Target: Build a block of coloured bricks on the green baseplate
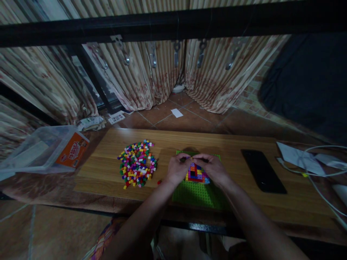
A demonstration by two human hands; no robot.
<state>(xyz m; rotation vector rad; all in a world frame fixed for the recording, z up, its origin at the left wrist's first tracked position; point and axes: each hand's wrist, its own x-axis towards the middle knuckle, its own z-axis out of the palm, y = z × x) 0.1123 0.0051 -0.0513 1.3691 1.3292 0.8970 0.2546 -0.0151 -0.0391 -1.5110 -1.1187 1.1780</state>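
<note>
Your left hand (pixel 177 169) and right hand (pixel 213 168) meet over the green baseplate (pixel 197 195), fingertips pinched together on the brick build (pixel 197 173).

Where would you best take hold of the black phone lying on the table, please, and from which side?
Probably by its two long edges, coming from above. The black phone lies flat on the wooden table, so only its thin sides offer a grip. It is clear of the green baseplate and the white cable, and nearest the right hand, leaving room for fingers on both sides.
</note>
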